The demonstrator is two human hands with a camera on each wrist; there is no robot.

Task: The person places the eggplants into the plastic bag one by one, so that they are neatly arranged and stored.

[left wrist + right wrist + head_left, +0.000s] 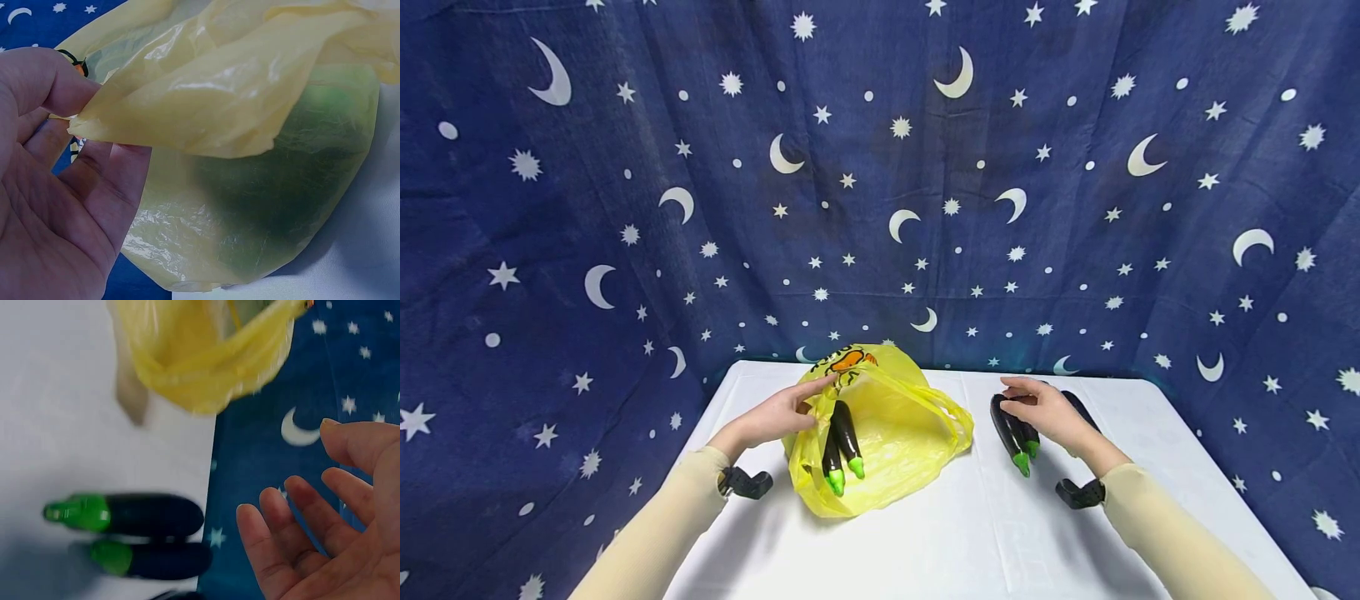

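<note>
A yellow plastic bag (898,450) lies on its side with its mouth facing the viewer. Two toy eggplants (847,435), dark with green stem ends, rest inside on its left. My left hand (775,415) pinches the edge of the bag's mouth between thumb and fingers; the left wrist view shows the gathered film (187,119) there. Over on the right, my right hand (1047,414) hovers above more eggplants (1006,427), fingers spread and slightly bent. In the right wrist view that hand (331,537) holds nothing, apart from the two nearest eggplants (153,515).
Another eggplant (1081,408) lies partly behind the right hand and wrist. A white cloth (925,550) covers the table. Dark blue curtains (880,167) with moons and stars stand at the back and sides. Each wrist wears a black camera strap (745,482).
</note>
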